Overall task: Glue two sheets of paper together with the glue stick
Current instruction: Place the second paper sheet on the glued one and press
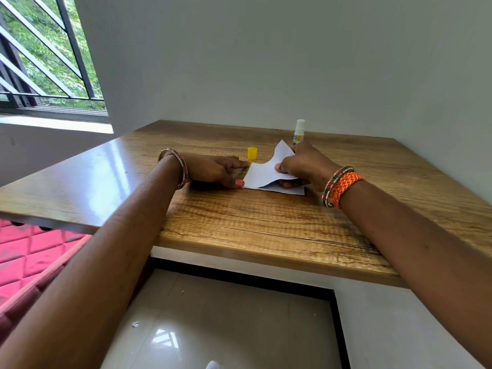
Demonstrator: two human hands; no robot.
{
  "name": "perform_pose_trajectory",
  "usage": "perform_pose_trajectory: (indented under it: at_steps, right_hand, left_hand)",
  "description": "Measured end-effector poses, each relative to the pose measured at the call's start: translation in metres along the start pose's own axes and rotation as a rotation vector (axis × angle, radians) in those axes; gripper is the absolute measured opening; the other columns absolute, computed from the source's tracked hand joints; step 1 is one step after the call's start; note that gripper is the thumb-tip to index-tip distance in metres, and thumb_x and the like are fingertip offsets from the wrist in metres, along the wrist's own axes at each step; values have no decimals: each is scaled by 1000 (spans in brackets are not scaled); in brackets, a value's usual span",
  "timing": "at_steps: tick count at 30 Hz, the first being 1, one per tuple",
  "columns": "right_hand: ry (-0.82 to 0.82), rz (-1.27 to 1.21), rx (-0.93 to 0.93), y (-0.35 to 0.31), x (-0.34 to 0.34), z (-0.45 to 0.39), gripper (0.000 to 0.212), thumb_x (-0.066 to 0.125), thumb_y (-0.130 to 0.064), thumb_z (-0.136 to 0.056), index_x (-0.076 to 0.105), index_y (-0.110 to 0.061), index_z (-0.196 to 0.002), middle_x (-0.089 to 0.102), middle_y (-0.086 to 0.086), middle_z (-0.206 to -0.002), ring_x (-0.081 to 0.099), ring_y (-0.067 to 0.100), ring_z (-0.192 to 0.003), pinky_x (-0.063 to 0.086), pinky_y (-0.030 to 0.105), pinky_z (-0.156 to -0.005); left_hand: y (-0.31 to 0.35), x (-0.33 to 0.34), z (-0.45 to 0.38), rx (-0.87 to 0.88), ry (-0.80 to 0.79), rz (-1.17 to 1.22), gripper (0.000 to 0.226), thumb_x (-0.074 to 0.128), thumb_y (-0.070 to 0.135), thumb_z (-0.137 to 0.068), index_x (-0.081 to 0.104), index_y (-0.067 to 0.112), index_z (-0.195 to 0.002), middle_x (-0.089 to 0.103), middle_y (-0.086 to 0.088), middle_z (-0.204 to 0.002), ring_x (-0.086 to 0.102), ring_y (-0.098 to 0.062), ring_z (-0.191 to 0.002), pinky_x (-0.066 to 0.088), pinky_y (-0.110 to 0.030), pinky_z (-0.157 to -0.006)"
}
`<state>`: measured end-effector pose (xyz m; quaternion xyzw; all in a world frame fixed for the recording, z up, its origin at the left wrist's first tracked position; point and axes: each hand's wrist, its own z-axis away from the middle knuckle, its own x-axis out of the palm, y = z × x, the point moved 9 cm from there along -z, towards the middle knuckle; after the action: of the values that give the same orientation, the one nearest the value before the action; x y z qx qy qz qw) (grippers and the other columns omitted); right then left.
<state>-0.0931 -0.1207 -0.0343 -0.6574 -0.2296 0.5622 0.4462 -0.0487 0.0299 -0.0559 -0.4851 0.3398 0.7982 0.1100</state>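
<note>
Pinching the upper sheet [269, 169], right hand [306, 166] hides the glue stick's [299, 133] base; left hand [213, 169] flat.

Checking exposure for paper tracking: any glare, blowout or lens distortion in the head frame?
Head view: window glare streaks the table at left; the top sheet is bright but its edges still read; wide-angle bending curves the table edges; the hands, left hand and right hand, look sharp.
</note>
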Motion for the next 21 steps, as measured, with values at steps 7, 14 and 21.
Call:
perform_pose_trajectory:
  at_steps: [7, 14, 21]
  right_hand:
    - [-3, 1, 15, 1, 0, -1, 49, 60, -5, -88, 40, -3, -133, 58, 17, -115, 66, 23, -72, 58, 33, -67]
    - [18, 42, 0, 0, 0, -1, 53, 62, -7, -86, 41, -4, -134, 55, 17, -123, 64, 33, -104, 56, 46, -87]
    - [33, 52, -20, -1, 1, -1, 49, 63, -7, -86, 44, -2, -130, 58, 19, -118, 68, 30, -86, 59, 42, -78]
  left_hand:
    - [-2, -3, -3, 11, 54, 38, 51, 39, 23, -96, 22, 30, -144, 12, 5, -156, 10, -19, -143, 4, -35, -113]
    - [-4, -3, -6, -14, 76, 57, 51, 40, 41, -93, 25, 36, -142, 18, 3, -155, 17, -20, -141, 10, -38, -113]
    - [3, -4, -9, 7, 156, -6, 56, 38, 57, -86, 23, 46, -139, 18, 3, -155, 19, -24, -141, 16, -46, -113]
